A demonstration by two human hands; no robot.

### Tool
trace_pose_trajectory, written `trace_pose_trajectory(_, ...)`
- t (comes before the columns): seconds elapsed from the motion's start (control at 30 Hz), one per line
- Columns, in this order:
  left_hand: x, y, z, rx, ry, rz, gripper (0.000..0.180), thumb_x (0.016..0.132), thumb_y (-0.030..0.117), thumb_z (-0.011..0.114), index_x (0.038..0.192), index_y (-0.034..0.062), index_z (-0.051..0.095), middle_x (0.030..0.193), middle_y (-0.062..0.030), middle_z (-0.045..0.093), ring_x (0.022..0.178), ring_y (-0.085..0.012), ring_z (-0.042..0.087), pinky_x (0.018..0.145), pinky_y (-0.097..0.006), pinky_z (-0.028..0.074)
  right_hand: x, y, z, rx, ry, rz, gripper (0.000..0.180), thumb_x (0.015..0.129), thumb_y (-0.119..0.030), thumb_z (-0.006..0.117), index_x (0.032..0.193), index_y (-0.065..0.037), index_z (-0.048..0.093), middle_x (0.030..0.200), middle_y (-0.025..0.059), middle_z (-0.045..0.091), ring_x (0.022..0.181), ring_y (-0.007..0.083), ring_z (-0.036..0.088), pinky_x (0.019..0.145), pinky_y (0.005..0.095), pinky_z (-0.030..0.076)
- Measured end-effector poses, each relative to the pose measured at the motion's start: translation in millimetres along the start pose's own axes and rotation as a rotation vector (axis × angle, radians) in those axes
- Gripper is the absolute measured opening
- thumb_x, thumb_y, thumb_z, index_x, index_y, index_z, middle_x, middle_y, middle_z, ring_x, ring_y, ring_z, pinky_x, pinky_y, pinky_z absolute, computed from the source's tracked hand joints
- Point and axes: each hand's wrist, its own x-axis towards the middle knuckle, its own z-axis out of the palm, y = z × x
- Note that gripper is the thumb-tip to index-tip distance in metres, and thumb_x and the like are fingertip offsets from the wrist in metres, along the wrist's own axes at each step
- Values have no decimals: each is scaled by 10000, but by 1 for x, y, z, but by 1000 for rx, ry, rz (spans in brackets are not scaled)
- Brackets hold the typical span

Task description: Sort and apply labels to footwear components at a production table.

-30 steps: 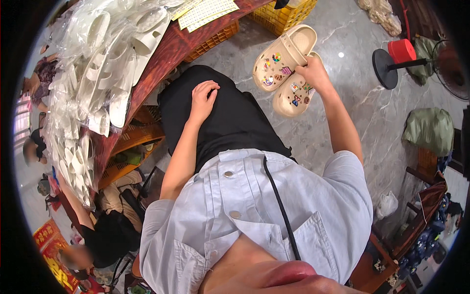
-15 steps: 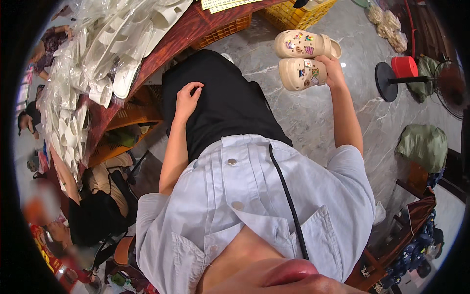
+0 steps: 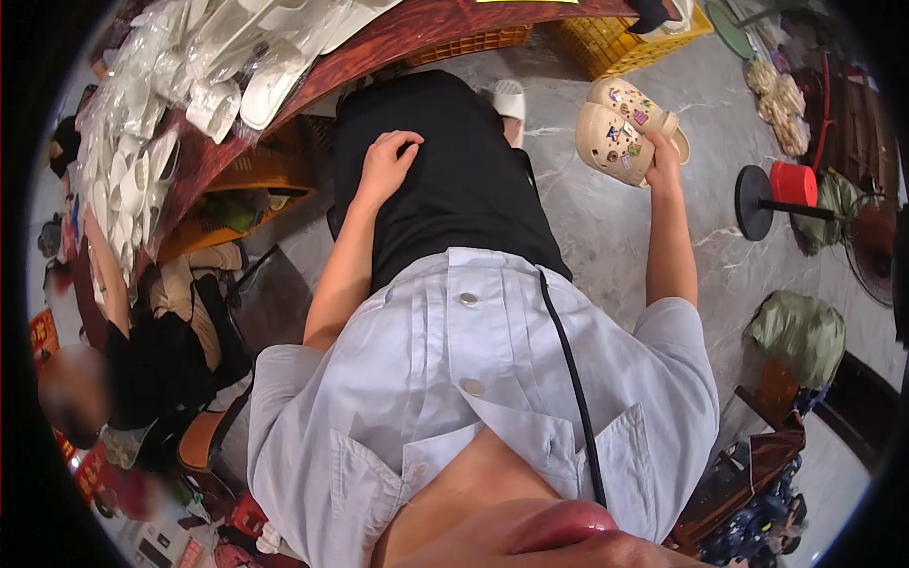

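Observation:
My right hand [image 3: 666, 159], arm stretched out to the right, is closed round a pair of beige clogs [image 3: 611, 147] dotted with colourful charms. The two clogs lie side by side against each other, held above the grey floor with their toes pointing left. My left hand [image 3: 388, 166] rests on the black cloth [image 3: 454, 204] over my lap, fingers loosely bent and holding nothing.
A dark red table [image 3: 355, 66] curves across the upper left, piled with white slippers [image 3: 275, 90] in clear plastic. A yellow crate [image 3: 606, 43] stands beyond it. Right of the clogs are a standing fan [image 3: 755, 202] and a red cylinder [image 3: 793, 183]. Another person [image 3: 161, 379] sits at left.
The clogs in my right hand have moved right and slightly down, and they now tilt and overlap more. The view has shifted; my left hand still lies on my lap.

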Motion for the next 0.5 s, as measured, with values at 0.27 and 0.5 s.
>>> trace_pose_trajectory(0.27,14,13,10,131,-41,125,102,808,74,595,896,45,637,896,-84,637,889,-277,579,797,-349,459,28,38,6,200,41,136,369,885,-92,471,1229,39,439,1152,196,566,1032,314,582,906,443,485)
trace_pose_trajectory(0.5,18,47,-43,345,445,460,169,716,-78,558,835,18,630,858,-129,625,873,-297,608,770,-378,485,51,78,25,355,56,337,444,886,-31,443,1322,-21,361,1260,192,475,1143,360,496,975,515,414)
